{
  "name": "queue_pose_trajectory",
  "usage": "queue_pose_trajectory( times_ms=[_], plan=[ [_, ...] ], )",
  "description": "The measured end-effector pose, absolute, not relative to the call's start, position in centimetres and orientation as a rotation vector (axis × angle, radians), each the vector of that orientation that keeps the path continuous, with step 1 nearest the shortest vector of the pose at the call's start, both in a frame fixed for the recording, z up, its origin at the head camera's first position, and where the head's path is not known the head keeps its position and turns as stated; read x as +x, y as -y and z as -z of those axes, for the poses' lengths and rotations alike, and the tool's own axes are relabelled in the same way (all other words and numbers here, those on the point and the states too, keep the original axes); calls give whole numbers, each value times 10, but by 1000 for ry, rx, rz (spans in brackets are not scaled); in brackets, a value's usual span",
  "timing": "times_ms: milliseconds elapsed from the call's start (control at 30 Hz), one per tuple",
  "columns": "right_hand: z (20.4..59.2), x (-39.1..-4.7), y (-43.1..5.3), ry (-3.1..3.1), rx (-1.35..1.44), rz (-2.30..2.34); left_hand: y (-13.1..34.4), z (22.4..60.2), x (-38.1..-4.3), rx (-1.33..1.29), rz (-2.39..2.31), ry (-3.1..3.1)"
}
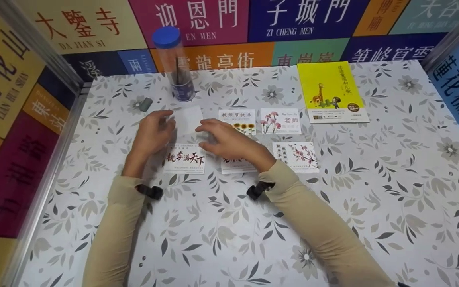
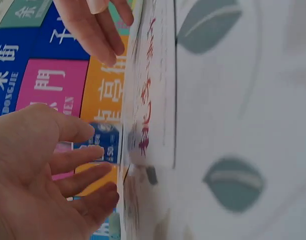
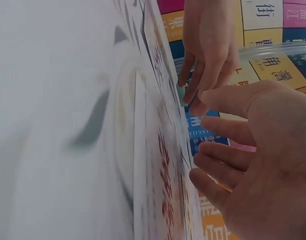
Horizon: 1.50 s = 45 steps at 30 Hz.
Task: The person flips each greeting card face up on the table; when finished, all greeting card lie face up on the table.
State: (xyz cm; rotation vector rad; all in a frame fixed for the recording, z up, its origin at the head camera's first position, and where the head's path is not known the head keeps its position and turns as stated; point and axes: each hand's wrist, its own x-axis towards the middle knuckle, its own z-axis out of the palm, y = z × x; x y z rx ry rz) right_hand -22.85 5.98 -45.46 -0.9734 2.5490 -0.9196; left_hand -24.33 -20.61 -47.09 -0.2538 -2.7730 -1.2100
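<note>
A plain white card lies on the table between my two hands, with no print on its upper face. My left hand is at the card's left side, fingers loosely bent and apart. Over the card's right edge reaches my right hand, its fingers spread and partly covering a printed card below. In both wrist views the fingers hold nothing. Just under the white card sits a card with red-brown lettering. A sunflower card is right of the right hand's fingers, partly hidden by it.
A pink-flower card and a blossom card lie to the right. Behind them is a yellow book. A clear tube with a blue lid stands at the back left, near a grey-green eraser-like block. Printed walls border the table.
</note>
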Motion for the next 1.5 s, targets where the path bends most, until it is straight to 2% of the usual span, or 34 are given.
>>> queue_pose_trajectory(
  times_ms=[167, 567, 933, 1100, 1233, 1500],
  plan=[
    [453, -226, -53, -2534, -945, 888, 211, 474, -242, -144, 1228, 2787],
    [459, -224, -49, -2569, -945, 792, 206, 471, -234, -91, 1168, 2805],
    [460, -222, -47, -2569, -1043, 776, 203, 468, -236, 54, 1548, 2686],
    [460, -221, -49, -2568, -1041, 774, 201, 462, -234, 132, 1473, 2713],
    [460, -220, -49, -2566, -1039, 771, 199, 461, -233, 91, 1377, 2808],
    [459, -219, -46, -2561, -1067, 778, 200, 460, -234, 130, 1633, 2629]
  ],
)
